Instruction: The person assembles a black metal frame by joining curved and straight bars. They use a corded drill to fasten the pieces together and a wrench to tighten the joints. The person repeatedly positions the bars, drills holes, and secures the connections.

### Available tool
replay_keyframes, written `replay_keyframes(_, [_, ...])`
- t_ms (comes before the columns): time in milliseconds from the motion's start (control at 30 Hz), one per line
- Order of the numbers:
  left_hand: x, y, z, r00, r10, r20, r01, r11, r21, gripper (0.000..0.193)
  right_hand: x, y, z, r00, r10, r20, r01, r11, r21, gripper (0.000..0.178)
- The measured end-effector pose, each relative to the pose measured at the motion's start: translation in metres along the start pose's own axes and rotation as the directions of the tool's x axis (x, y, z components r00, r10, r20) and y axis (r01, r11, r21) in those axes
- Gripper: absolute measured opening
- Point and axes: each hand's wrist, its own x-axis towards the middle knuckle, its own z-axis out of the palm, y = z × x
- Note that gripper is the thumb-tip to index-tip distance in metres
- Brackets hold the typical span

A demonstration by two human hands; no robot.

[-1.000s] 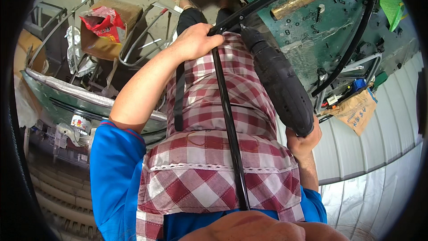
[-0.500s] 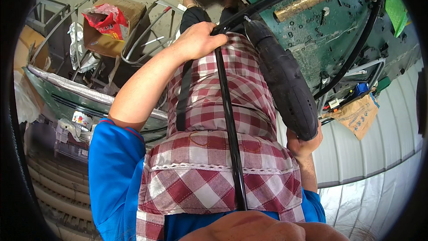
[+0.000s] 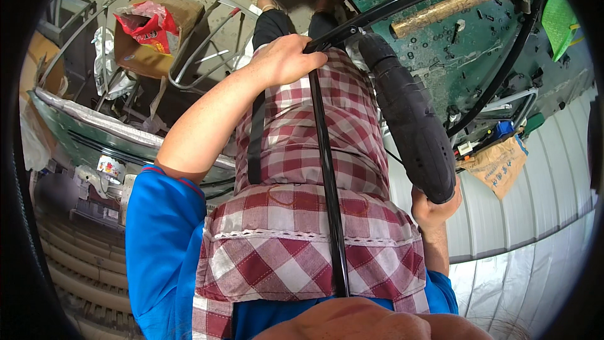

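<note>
A black metal tube frame (image 3: 415, 1) curves over the green work surface, and a straight black tube (image 3: 328, 182) runs from it down in front of my checked apron. My left hand (image 3: 286, 60) is closed around the frame where the tubes meet. On the right, my right hand (image 3: 435, 208) grips a black power drill (image 3: 412, 119) from below; the drill's body hides most of its fingers. The drill's front end points toward the frame, close to a small bolt head (image 3: 353, 29) in the tube, with a little gap between them.
A wooden-handled hammer (image 3: 450, 7) lies on the green work surface (image 3: 434, 50) among scattered small fasteners. A cardboard box (image 3: 148, 56) with a red bag stands at the left beside bent metal frames (image 3: 207, 44). At right are a brown paper bag (image 3: 500, 164) and green cloth (image 3: 560, 22).
The drill has drawn back from the bolt in the frame and shifted slightly right and toward me. My left hand and the frame have moved slightly right.
</note>
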Motion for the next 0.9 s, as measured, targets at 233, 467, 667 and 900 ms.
replay_keyframes(233, [-0.001, 0.003, -0.002, 1.000, -0.007, 0.013, 0.007, 1.000, 0.026, 0.048, 0.003, -0.005, -0.001, 0.999, 0.029, 0.019, -0.029, 0.999, 0.016, 0.037])
replay_keyframes(467, [-0.002, 0.005, -0.003, 1.000, -0.010, 0.017, 0.009, 1.000, 0.029, 0.047, 0.005, -0.003, -0.001, 0.999, -0.042, 0.029, 0.043, 0.999, -0.020, 0.045])
replay_keyframes(667, [-0.001, 0.005, -0.004, 1.000, 0.015, 0.005, -0.015, 1.000, 0.017, 0.046, 0.016, -0.006, -0.005, 0.989, -0.145, 0.018, 0.146, 0.988, -0.046, 0.042])
replay_keyframes(900, [-0.001, 0.008, -0.002, 1.000, 0.006, -0.006, -0.005, 0.999, 0.040, 0.047, 0.042, -0.042, -0.028, 0.929, -0.269, 0.255, 0.321, 0.928, -0.191, 0.062])
